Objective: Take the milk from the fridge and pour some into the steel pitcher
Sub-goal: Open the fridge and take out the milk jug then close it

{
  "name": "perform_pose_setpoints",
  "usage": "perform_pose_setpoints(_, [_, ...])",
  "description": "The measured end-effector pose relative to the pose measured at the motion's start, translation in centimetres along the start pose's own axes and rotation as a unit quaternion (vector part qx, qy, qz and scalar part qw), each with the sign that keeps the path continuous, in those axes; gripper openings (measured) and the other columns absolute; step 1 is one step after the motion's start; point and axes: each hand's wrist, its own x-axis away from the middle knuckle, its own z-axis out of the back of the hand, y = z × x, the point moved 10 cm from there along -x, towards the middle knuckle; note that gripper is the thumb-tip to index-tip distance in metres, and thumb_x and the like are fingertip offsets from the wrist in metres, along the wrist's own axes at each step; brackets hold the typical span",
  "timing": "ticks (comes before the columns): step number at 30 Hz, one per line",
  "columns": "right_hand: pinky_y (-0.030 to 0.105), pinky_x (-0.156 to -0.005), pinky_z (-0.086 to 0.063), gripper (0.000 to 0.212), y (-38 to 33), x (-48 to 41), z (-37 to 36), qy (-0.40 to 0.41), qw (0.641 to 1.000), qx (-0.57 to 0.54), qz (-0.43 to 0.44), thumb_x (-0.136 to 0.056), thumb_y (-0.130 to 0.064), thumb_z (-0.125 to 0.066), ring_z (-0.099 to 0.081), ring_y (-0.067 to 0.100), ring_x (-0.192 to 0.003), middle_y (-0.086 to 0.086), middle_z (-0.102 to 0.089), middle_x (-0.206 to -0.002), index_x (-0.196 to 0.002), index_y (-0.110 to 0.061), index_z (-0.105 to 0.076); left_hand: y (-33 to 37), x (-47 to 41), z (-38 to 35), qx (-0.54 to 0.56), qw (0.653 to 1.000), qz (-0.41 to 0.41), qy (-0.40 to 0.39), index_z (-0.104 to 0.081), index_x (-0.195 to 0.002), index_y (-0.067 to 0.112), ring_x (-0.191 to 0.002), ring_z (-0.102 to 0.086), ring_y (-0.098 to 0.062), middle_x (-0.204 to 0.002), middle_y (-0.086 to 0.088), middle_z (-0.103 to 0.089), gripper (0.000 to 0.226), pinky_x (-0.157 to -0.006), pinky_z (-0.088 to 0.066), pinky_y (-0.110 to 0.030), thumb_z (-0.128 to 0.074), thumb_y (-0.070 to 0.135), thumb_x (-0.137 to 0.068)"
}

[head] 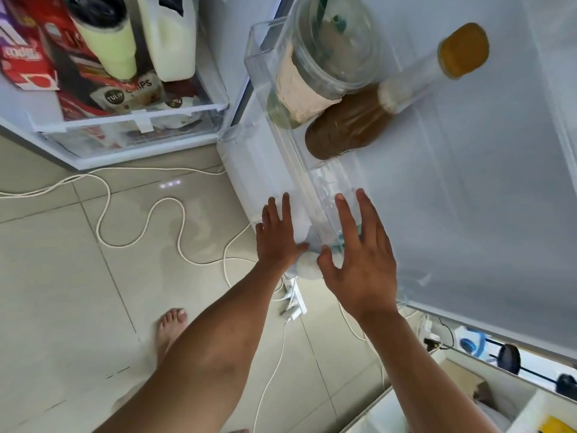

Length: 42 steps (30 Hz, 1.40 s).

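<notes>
Left hand (278, 234), right hand (359, 260) splayed; milk jug (171, 45) white, dark-labelled.

Both hands are spread open low on the fridge door: left hand (278, 232) by the translucent plastic door shelf (253, 179), right hand (359, 254) over it. The white plastic milk jug (170, 39) sits inside the fridge, and the brown yellow-capped bottle (346, 126) is in the door.

White milk jug (170, 42); brown bottle (346, 126), orange cap (463, 50); beige floor tiles (62, 260).
</notes>
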Motion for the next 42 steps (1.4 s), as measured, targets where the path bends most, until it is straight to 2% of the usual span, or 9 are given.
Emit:
perform_pose_setpoints(6, [0.036, -0.112, -0.03, 0.078, 0.4, -0.1, -0.1, 0.004, 1.0, 0.002, 0.004, -0.085, -0.036, -0.062, -0.024, 0.024, -0.146, 0.005, -0.02, -0.161, -0.151, -0.031, -0.02, -0.2, -1.4, 0.9, 0.013, 0.999, -0.021, 0.028, -0.015, -0.153, 0.017, -0.14, -0.033, -0.031, -0.152, -0.012, -0.03, 0.113, -0.103, -0.046, -0.047, -0.079, 0.056, -0.068])
perform_pose_setpoints(10, [0.035, -0.113, -0.026, 0.079, 0.7, -0.1, -0.2, -0.009, 1.0, 0.008, -0.003, -0.085, -0.038, -0.061, -0.022, 0.024, -0.147, 0.004, -0.017, -0.162, -0.152, -0.03, -0.02, -1.1, -1.9, 2.2, 0.048, 0.998, -0.032, 0.031, -0.02, -0.149, 0.013, -0.133, -0.039, -0.029, -0.146, -0.01, -0.036, 0.115, -0.089, -0.054, -0.046, -0.084, 0.05, -0.061])
perform_pose_setpoints(13, [0.033, -0.111, -0.021, 0.079, 0.9, -0.2, -0.6, -0.021, 0.999, 0.026, -0.002, -0.086, -0.041, -0.061, -0.023, 0.026, -0.146, 0.004, -0.016, -0.162, -0.152, -0.03, -0.02, -1.4, -1.7, 2.2, 0.068, 0.997, -0.027, 0.025, -0.024, -0.145, 0.012, -0.128, -0.042, -0.029, -0.14, -0.009, -0.038, 0.113, -0.086, -0.057, -0.047, -0.086, 0.047, -0.058])
perform_pose_setpoints(19, [0.036, -0.111, -0.025, 0.079, 0.3, 0.0, -0.4, -0.017, 1.0, 0.019, -0.004, -0.085, -0.042, -0.06, -0.027, 0.028, -0.145, 0.006, -0.019, -0.161, -0.152, -0.029, -0.021, -2.3, -0.5, 4.2, 0.146, 0.988, -0.028, 0.038, -0.027, -0.144, 0.009, -0.123, -0.045, -0.028, -0.137, -0.009, -0.039, 0.111, -0.09, -0.054, -0.043, -0.088, 0.034, -0.056])
perform_pose_setpoints(24, [0.032, -0.11, -0.019, 0.081, 0.4, 0.0, -0.1, -0.016, 0.999, 0.026, -0.009, -0.083, -0.039, -0.064, -0.029, 0.027, -0.144, 0.006, -0.021, -0.16, -0.152, -0.028, -0.023, -2.3, 1.0, 7.4, 0.193, 0.979, -0.034, 0.063, -0.032, -0.136, 0.012, -0.115, -0.05, -0.026, -0.126, -0.006, -0.043, 0.102, -0.088, -0.051, -0.037, -0.089, 0.031, -0.053])
perform_pose_setpoints(29, [0.032, -0.11, -0.017, 0.083, -0.1, 0.1, -0.2, -0.018, 0.999, 0.044, -0.009, -0.082, -0.041, -0.064, -0.027, 0.027, -0.144, 0.007, -0.021, -0.16, -0.153, -0.027, -0.022, -2.4, 3.1, 10.3, 0.222, 0.97, -0.057, 0.081, -0.035, -0.136, 0.011, -0.116, -0.05, -0.024, -0.126, -0.007, -0.043, 0.102, -0.093, -0.048, -0.033, -0.091, 0.022, -0.052])
perform_pose_setpoints(33, [0.041, -0.111, -0.032, 0.082, -0.4, 0.2, 0.1, -0.012, 0.999, 0.033, -0.004, -0.082, -0.039, -0.065, -0.03, 0.03, -0.143, 0.01, -0.024, -0.159, -0.152, -0.026, -0.024, -2.6, 4.6, 12.3, 0.24, 0.966, -0.056, 0.078, -0.036, -0.135, 0.012, -0.117, -0.049, -0.024, -0.126, -0.006, -0.042, 0.1, -0.096, -0.047, -0.036, -0.09, 0.018, -0.051])
perform_pose_setpoints(37, [0.042, -0.108, -0.037, 0.082, -0.8, 0.4, 0.3, -0.013, 1.0, 0.023, -0.003, -0.081, -0.036, -0.065, -0.032, 0.031, -0.142, 0.011, -0.025, -0.158, -0.152, -0.026, -0.025, -4.4, 5.9, 14.2, 0.208, 0.975, -0.049, 0.068, -0.037, -0.136, 0.012, -0.119, -0.045, -0.023, -0.126, -0.005, -0.04, 0.101, -0.099, -0.044, -0.036, -0.09, 0.017, -0.05])
perform_pose_setpoints(42, [0.044, -0.107, -0.038, 0.082, -1.1, 0.4, 0.6, -0.015, 1.0, 0.014, -0.003, -0.081, -0.035, -0.064, -0.032, 0.032, -0.142, 0.012, -0.026, -0.158, -0.152, -0.025, -0.025, -6.4, 7.3, 17.0, 0.128, 0.989, -0.038, 0.059, -0.035, -0.139, 0.014, -0.119, -0.047, -0.026, -0.128, -0.006, -0.04, 0.104, -0.09, -0.046, -0.034, -0.091, 0.023, -0.052])
